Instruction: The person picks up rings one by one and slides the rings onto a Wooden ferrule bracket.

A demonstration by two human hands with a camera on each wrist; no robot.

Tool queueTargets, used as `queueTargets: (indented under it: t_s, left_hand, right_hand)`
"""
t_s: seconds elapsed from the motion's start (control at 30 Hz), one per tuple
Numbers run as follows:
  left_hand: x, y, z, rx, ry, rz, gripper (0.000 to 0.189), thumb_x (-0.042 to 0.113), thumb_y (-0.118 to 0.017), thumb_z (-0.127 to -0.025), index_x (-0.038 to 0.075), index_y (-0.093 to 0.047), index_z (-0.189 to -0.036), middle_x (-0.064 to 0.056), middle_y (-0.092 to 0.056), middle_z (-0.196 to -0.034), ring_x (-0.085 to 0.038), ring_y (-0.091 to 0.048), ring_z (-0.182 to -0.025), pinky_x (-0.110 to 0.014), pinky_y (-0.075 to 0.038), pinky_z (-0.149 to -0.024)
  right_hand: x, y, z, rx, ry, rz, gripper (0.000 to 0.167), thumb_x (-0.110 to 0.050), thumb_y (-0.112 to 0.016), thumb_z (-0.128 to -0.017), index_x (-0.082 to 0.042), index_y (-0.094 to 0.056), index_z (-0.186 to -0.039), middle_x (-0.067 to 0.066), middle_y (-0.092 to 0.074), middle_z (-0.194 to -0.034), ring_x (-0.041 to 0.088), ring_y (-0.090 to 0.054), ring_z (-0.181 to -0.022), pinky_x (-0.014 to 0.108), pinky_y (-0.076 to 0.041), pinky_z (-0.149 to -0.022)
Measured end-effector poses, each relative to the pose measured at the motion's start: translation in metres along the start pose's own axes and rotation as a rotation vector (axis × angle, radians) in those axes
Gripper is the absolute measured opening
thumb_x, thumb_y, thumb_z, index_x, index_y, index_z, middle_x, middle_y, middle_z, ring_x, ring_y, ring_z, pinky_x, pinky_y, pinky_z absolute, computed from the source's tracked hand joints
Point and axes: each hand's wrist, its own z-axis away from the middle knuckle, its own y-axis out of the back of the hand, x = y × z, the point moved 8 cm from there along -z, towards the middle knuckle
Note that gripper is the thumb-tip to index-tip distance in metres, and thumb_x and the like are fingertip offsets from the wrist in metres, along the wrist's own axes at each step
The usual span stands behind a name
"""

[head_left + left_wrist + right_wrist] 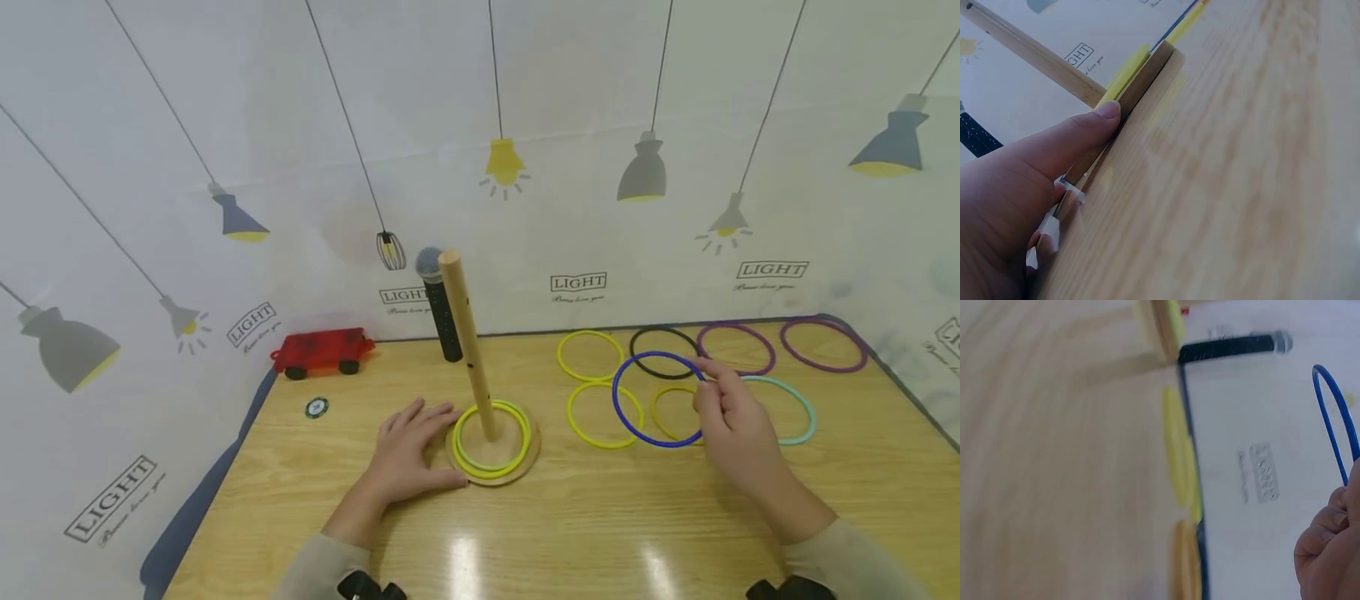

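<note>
My right hand (738, 429) pinches a blue ring (617, 400) between thumb and fingers, holding it up over the table. The ring also shows in the right wrist view, above the curled fingers (1322, 531). My left hand (408, 454) rests on the table at the left side of a round wooden base (531, 450), thumb touching its edge; its fingers are spread and fairly straight. From the base rises a wooden peg (468, 350). Around the peg's foot lie a yellow ring (517, 465) and a yellow-green ring (459, 433).
To the right lie yellow rings (573, 417), a black ring (637, 367), purple rings (825, 367) and a light-blue ring (810, 417). A microphone (442, 321) stands behind the peg. A red toy cart (322, 350) and a small round chip (317, 407) are at left.
</note>
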Motion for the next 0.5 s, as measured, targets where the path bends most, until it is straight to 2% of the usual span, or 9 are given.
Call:
queueTargets:
  t_s: [0.17, 0.33, 0.5]
  left_hand:
    - [0.000, 0.000, 0.000, 0.018, -0.010, 0.008, 0.095, 0.071, -0.086, -0.076, 0.027, -0.059, -0.156, 0.001, -0.049, -0.164, -0.042, -0.023, -0.159, -0.070, -0.014, -0.120]
    - [0.000, -0.001, 0.000, 0.038, -0.031, 0.005, 0.096, 0.072, -0.086, -0.075, 0.027, -0.059, -0.155, 0.000, -0.050, -0.163, -0.044, -0.026, -0.157, -0.072, -0.016, -0.118]
    - [-0.002, -0.003, 0.000, 0.026, -0.011, 0.002, 0.096, 0.073, -0.085, -0.075, 0.029, -0.059, -0.155, 0.003, -0.049, -0.164, -0.041, -0.024, -0.159, -0.071, -0.015, -0.119]
  right_hand:
    - [-0.041, -0.013, -0.015, -0.054, 0.072, -0.048, 0.038, -0.009, -0.042, -0.115, -0.002, -0.058, -0.147, -0.003, -0.044, -0.065, 0.006, -0.029, -0.042, 0.027, -0.030, -0.037]
    - [-0.074, -0.015, -0.027, -0.038, 0.122, -0.074, 0.036, -0.008, -0.045, -0.114, -0.005, -0.063, -0.145, -0.004, -0.044, -0.062, 0.007, -0.029, -0.042, 0.027, -0.030, -0.039]
    - [-0.095, -0.019, -0.038, -0.048, 0.094, -0.105, 0.036, -0.014, -0.045, -0.115, -0.008, -0.064, -0.145, -0.003, -0.041, -0.060, 0.011, -0.029, -0.042, 0.028, -0.029, -0.038]
